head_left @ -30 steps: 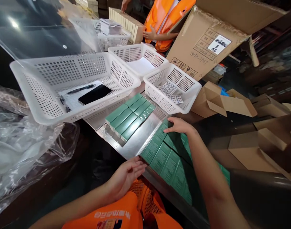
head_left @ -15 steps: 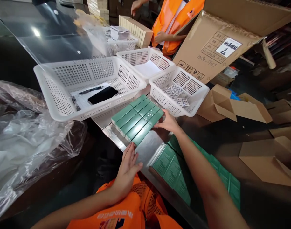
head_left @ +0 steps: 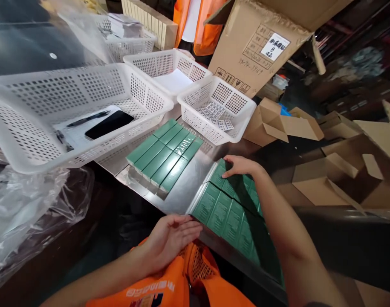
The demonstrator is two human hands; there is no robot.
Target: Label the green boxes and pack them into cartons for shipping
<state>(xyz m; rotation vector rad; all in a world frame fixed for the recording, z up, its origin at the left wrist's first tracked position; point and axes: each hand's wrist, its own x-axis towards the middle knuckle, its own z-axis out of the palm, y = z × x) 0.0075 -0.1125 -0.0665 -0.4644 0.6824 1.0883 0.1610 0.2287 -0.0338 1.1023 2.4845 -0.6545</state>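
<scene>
Several green boxes [head_left: 228,209] lie side by side in a block on the metal table, partly in shadow. My right hand [head_left: 241,166] is at the far end of this block, thumb and fingers apart around its corner; a firm grip does not show. My left hand [head_left: 177,236] lies flat and open, fingers stretched, at the near left corner of the block. To the left, a group of long green boxes [head_left: 164,155] rests on the table, with clear film shining on part of it. Neither hand touches that group.
White perforated baskets stand behind: one with a phone [head_left: 110,124] and pen [head_left: 88,118], one with paper [head_left: 174,80], one with printed labels [head_left: 215,115]. A large carton [head_left: 246,55] and open cardboard boxes [head_left: 325,179] are at right. Plastic film [head_left: 38,217] lies left. Another person's orange vest [head_left: 210,32] shows behind.
My right hand has let go of the left group of green boxes and moved to the block on the right. My left hand has drawn away rightward too. The view has shifted right.
</scene>
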